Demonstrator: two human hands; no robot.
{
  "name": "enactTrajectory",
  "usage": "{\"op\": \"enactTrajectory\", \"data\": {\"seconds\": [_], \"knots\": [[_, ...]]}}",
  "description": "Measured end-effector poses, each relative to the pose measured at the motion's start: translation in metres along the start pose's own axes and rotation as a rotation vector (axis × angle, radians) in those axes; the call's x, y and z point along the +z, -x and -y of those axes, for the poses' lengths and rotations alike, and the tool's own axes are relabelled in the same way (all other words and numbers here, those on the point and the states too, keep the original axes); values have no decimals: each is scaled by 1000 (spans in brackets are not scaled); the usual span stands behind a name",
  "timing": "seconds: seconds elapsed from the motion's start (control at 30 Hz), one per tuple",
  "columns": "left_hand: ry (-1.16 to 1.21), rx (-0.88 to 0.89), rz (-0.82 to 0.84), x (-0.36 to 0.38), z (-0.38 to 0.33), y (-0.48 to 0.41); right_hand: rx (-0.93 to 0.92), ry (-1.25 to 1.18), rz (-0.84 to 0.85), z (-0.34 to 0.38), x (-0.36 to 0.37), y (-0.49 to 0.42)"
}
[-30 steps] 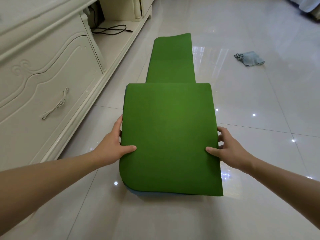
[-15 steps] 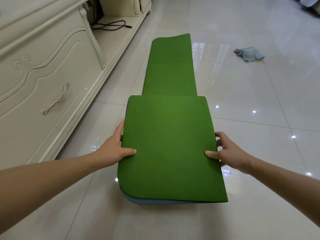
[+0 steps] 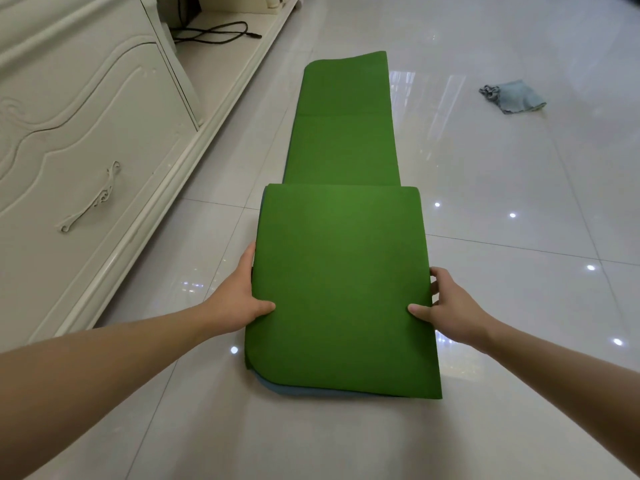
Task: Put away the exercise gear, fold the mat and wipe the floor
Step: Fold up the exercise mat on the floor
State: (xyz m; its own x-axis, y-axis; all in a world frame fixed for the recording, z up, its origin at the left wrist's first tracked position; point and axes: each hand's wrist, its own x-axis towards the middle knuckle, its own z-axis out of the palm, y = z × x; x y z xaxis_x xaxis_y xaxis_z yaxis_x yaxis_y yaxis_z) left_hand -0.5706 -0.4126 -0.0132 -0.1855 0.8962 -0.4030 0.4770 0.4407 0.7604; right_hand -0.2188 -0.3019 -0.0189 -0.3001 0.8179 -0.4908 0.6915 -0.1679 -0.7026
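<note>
A green exercise mat [image 3: 341, 278] with a blue underside lies along the glossy tiled floor. Its near part is folded into a flat stack, and a single strip stretches away from it toward the far end. My left hand [image 3: 239, 299] grips the left edge of the folded stack, thumb on top. My right hand [image 3: 446, 303] grips the right edge the same way. A crumpled light-blue cloth [image 3: 512, 97] lies on the floor at the far right, apart from the mat.
A cream carved cabinet [image 3: 79, 147] with a curled handle runs along the left side. A black cable [image 3: 214, 32] lies on its low open shelf. White tiles [image 3: 536, 209] spread to the right of the mat.
The folded stack has come back toward me and lies lower, so more of the flat strip shows beyond it. Both hands kept their grip on its edges.
</note>
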Motion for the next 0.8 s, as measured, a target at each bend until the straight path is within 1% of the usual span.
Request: {"op": "enactTrajectory", "data": {"seconds": [0.3,0.43,0.6,0.7,0.8], "knots": [[-35,-56,11,10,19,-24,10,109,-21,-10,10,-27],[-30,-66,-6,16,25,-28,23,64,-6,-17,14,-31],[-34,-68,-23,17,23,-31,23,27,-31,-17,18,-37],[-43,-79,-52,21,19,-29,44,3,-24,-15,18,-36],[-20,-101,-49,23,16,-29,85,-74,-11,-13,18,-34]]}}
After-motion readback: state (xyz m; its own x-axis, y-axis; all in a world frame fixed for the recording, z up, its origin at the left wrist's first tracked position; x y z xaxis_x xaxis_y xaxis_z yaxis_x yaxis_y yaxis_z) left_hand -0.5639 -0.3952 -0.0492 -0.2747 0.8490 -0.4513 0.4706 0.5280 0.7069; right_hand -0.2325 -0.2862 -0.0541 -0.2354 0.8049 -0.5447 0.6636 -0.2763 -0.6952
